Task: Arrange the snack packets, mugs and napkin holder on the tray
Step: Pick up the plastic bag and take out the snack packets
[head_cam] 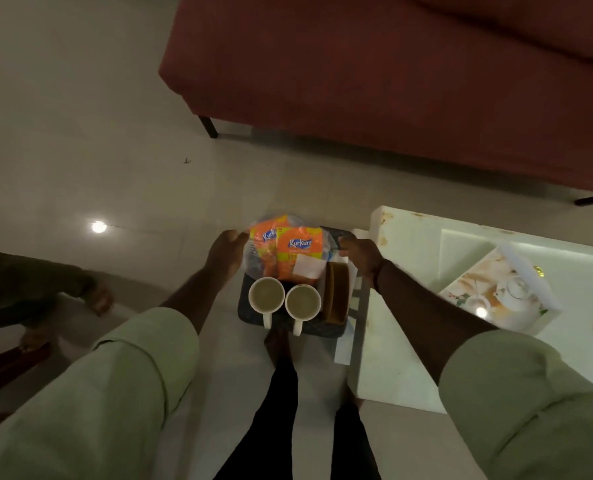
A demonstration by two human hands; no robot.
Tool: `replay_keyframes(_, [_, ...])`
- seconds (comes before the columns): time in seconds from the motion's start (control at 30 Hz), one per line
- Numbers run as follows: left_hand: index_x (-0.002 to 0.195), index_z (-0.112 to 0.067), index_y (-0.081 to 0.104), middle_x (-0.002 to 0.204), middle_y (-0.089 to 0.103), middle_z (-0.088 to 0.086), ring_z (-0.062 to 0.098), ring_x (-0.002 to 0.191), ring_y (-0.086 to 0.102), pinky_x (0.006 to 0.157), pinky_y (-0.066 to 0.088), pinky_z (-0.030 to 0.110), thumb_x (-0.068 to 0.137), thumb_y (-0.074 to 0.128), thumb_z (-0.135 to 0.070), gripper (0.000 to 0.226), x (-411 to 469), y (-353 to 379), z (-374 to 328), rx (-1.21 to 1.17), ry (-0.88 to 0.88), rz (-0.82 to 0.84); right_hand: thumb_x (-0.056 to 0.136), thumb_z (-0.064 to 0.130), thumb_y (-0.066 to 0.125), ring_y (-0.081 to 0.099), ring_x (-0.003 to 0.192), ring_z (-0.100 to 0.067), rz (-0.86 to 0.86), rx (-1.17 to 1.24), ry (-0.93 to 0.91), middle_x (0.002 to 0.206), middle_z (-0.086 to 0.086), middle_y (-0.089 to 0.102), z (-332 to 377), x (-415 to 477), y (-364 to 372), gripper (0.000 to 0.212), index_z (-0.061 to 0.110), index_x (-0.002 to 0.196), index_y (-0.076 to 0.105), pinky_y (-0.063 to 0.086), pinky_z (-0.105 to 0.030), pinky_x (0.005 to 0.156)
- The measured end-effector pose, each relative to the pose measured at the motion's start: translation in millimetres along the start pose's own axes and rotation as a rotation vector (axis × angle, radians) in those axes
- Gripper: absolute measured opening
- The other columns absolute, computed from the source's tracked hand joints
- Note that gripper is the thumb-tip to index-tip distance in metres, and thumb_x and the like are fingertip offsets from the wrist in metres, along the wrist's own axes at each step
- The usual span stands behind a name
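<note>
A dark rectangular tray point(245, 308) is held above the pale glossy floor point(80, 150), one hand at each short side. The left hand point(224, 252) wraps its left edge, fingers closed on it; the right hand point(359, 254) clamps the right edge. On the tray, two round white ceramic mugs point(266, 295) sit touching at the near side, crinkly orange snack packets point(298, 251) lie beyond them, and a brown boxy napkin holder point(336, 294) stands right of the mugs. A white counter point(409, 237) lies right of the tray.
</note>
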State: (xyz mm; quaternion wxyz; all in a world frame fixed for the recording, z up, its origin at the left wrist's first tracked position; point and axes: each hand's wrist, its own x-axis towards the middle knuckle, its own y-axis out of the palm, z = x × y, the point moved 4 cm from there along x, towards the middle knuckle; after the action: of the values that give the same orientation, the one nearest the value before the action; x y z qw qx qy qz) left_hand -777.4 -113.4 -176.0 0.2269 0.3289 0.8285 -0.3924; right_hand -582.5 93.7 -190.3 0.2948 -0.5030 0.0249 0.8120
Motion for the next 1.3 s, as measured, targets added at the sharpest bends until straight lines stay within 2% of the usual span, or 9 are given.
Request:
replay_keyframes(0.13, [0.136,0.005,0.044,0.136,0.052,0.025,0.036,0.124,0.052,0.099,0.041,0.038,0.096,0.053,-0.035,0.057,40.5,18.8,18.0,-0.017,-0.127,-0.039,0.100,0.016,0.050,0.058,0.098,-0.029,-0.002,-0.182,-0.037,0.102,-0.015,0.060,-7.4,39.6,20.7,0.024,0.001,0.113,0.063,0.044,-0.027,0.068])
replay_keyframes(0.23, [0.145,0.001,0.036,0.148,0.043,0.022,0.036,0.133,0.044,0.106,0.038,0.039,0.094,0.056,-0.038,0.067,61.3,29.2,29.1,-0.006,-0.192,-0.016,0.099,0.022,0.053,0.059,0.096,-0.026,0.026,-0.215,-0.029,0.109,-0.015,0.063,-18.3,54.9,34.2,0.031,0.002,0.121,0.061,0.052,-0.036,0.081])
replay_keyframes(0.47, [0.100,0.001,0.071,0.103,0.070,0.022,0.038,0.098,0.064,0.085,0.049,0.040,0.091,0.056,-0.020,0.027,75.1,29.6,37.7,0.118,-0.029,-0.074,0.100,0.020,0.053,0.059,0.108,-0.026,-0.088,-0.302,-0.082,0.120,-0.014,0.064,-16.2,53.6,44.8,0.032,0.004,0.127,0.061,0.049,-0.033,0.084])
replay_keyframes(0.77, [0.091,-0.010,0.069,0.081,0.064,0.006,0.024,0.078,0.059,0.066,0.045,0.030,0.091,0.060,-0.023,0.016,31.4,-15.0,2.9,-0.090,0.119,-0.228,0.090,0.035,0.062,0.067,0.095,-0.020,-0.214,-0.201,-0.292,0.097,0.004,0.073,3.0,3.3,33.5,0.023,0.022,0.103,0.075,0.058,-0.047,0.086])
replay_keyframes(0.87, [0.095,-0.017,0.064,0.084,0.064,-0.001,0.019,0.080,0.060,0.067,0.047,0.030,0.092,0.060,-0.022,0.007,2.9,-29.0,-22.2,-0.150,0.219,-0.220,0.091,0.037,0.063,0.067,0.097,-0.015,-0.268,-0.090,-0.344,0.103,0.004,0.074,14.4,-37.4,19.8,0.026,0.022,0.109,0.074,0.058,-0.030,0.081])
replay_keyframes(0.97, [0.112,-0.015,0.061,0.093,0.064,-0.007,0.009,0.084,0.061,0.071,0.047,0.022,0.091,0.065,-0.024,0.023,-29.5,-34.7,-45.6,-0.231,0.287,-0.146,0.095,0.028,0.064,0.066,0.089,-0.007,-0.322,-0.014,-0.414,0.097,0.005,0.074,17.5,-80.5,0.8,0.018,0.017,0.105,0.074,0.045,-0.007,0.067])
replay_keyframes(1.1, [0.102,-0.032,0.061,0.094,0.066,-0.015,0.000,0.087,0.065,0.076,0.051,0.020,0.091,0.063,-0.019,0.017,-82.8,-25.6,-79.1,-0.364,0.380,0.058,0.093,0.028,0.066,0.065,0.078,0.005,-0.415,0.042,-0.496,0.086,0.015,0.072,8.4,-143.5,-38.3,0.010,0.023,0.096,0.075,0.045,-0.005,0.063])
replay_keyframes(1.23, [0.088,-0.029,0.065,0.078,0.071,-0.013,0.021,0.087,0.062,0.075,0.053,0.026,0.087,0.066,-0.028,0.002,-135.7,-3.6,-101.7,-0.484,0.366,0.159,0.093,0.019,0.067,0.064,0.078,0.007,-0.506,0.067,-0.569,0.084,0.020,0.071,-16.9,-198.4,-83.5,0.014,0.032,0.090,0.071,0.044,-0.005,0.063])
replay_keyframes(1.3, [0.086,-0.025,0.067,0.085,0.069,-0.002,0.024,0.087,0.064,0.078,0.054,0.039,0.072,0.074,-0.051,0.030,-167.1,12.8,-116.6,-0.531,0.350,0.209,0.093,0.019,0.067,0.065,0.080,0.006,-0.555,0.061,-0.612,0.085,0.021,0.071,-35.0,-223.4,-109.0,0.012,0.031,0.094,0.072,0.045,-0.005,0.066])
